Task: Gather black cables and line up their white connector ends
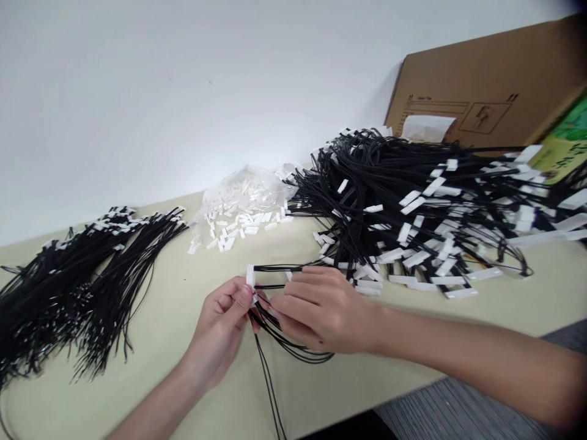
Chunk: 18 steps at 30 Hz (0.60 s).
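- Black cords (275, 333), a few, exact count unclear, pinched between both hands above worktop (174, 318), front centre.
- Left: one cord pile (68, 281).
- Left hand (220, 324) fingers closed on one white tag (250, 276).
- One bag of loose white clips (243, 205) behind.
- Right hand (321, 308) closed round cords.
- Right: one bigger tagged pile (426, 208), one cardboard box (486, 85).
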{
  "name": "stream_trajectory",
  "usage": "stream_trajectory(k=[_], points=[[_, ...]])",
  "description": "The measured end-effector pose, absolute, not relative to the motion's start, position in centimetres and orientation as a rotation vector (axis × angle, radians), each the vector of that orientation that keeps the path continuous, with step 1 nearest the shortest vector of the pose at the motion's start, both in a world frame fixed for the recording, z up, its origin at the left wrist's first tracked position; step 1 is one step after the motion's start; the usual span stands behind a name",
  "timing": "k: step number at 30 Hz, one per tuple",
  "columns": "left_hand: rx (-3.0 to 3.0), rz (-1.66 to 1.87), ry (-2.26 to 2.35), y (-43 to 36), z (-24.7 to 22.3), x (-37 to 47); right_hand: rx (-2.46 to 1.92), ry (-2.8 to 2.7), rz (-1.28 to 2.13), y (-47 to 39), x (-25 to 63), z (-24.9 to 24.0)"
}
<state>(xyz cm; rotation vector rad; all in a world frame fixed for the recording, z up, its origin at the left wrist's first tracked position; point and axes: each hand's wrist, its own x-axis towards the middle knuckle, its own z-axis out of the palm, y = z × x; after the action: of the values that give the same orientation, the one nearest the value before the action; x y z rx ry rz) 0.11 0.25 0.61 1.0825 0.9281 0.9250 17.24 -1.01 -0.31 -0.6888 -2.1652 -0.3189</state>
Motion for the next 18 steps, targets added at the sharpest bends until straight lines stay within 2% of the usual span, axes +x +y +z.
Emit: stream_trajectory(k=[18], points=[[0.989,1.077,1.031,1.1,0.9,-0.7,-0.712,-1.989,-0.364,-0.4,18.2,1.1]])
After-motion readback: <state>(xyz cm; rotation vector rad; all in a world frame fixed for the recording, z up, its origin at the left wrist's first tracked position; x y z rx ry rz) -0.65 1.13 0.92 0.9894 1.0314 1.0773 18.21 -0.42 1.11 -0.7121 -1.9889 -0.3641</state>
